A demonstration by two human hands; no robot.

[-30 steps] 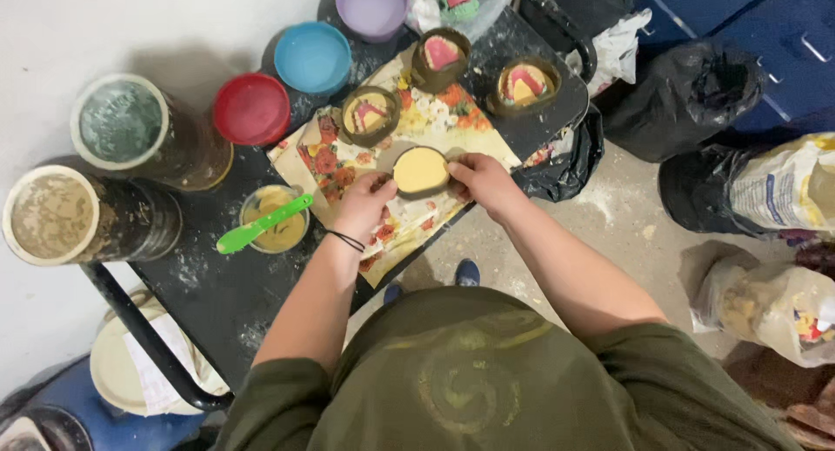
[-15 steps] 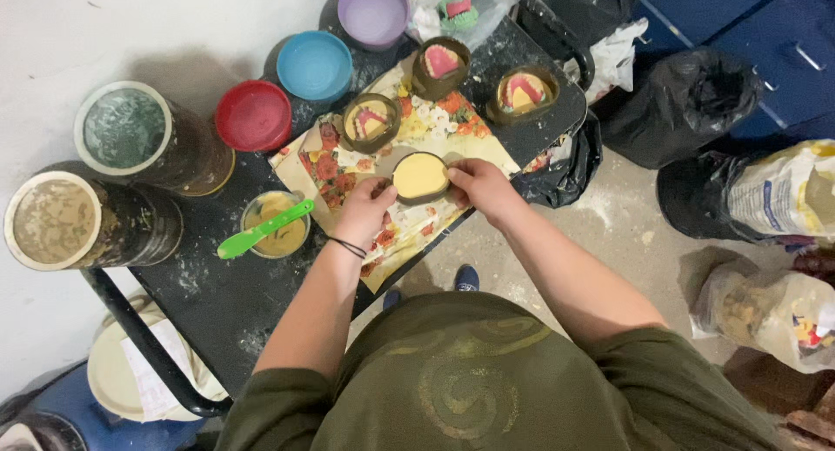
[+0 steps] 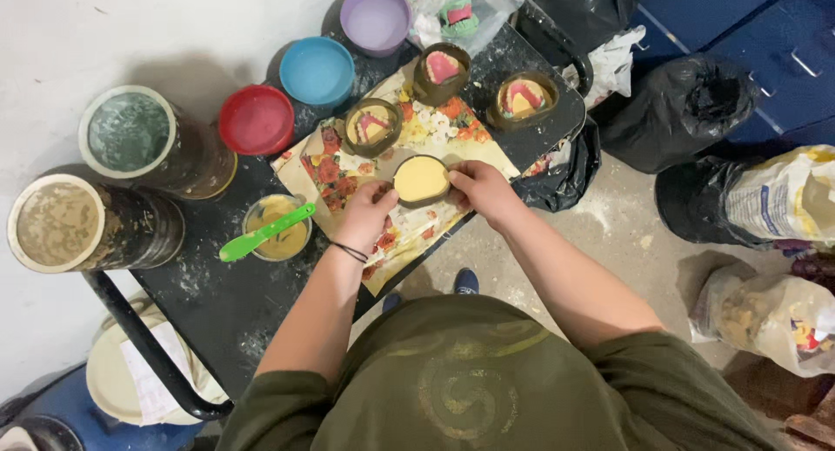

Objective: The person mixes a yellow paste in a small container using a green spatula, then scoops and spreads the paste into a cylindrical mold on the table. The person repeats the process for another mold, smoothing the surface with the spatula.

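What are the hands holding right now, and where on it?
Both hands, left hand and right hand, hold the round mould of yellow paste by its opposite outer sides.

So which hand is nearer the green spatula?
Left. The left hand is just right of the green spatula; the right hand is farther, beyond the yellow-filled cup.

**The person's clothing, seen from above**

Olive-green short-sleeved shirt with a faded pale spiral print on the front. Thin dark band around the wrist of the left hand (image 3: 365, 214); right hand (image 3: 484, 190) bare. One dark shoe toe visible below.
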